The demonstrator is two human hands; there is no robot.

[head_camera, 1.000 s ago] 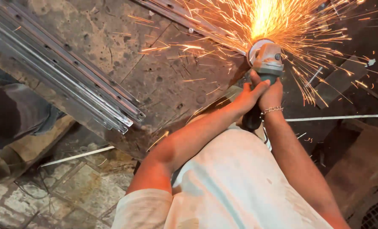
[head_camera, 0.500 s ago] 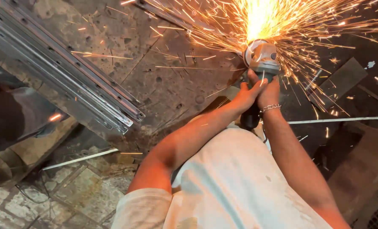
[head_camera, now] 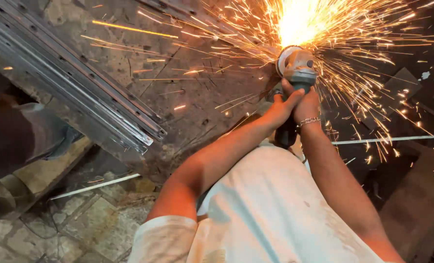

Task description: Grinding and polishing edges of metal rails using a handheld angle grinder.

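A: Two hands on one tool, nearest item first. White shirt point(head_camera: 270, 214), loose cloth, directly below the arms. Risk: a stray spark could land on it and scorch it.

B: Item two, the hands. Left hand point(head_camera: 281, 108) and right hand point(head_camera: 307, 104), bare, fingers clenched around the body of the angle grinder point(head_camera: 297, 73). A thin bracelet point(head_camera: 308, 121) sits on the right wrist.

A: Risk there?

B: No gloves show, so hot grit may burn the skin. I judge the bracelet could snag if the tool kicks. A kick would come from the disc binding in the cut.

A: Item three, the grinder itself. Held just beyond the hands, head pointed away, disc hidden in the glare.

B: Item four, sparks point(head_camera: 300, 22), fanning wide to both sides over the stained floor point(head_camera: 188, 97). Risk: anything that burns within that fan could catch; I cannot tell what lies in the dark at right.

A: Item five, farthest left: a bundle of metal rails point(head_camera: 75, 87), lying well apart from the cut. Trip hazard if the person steps back.
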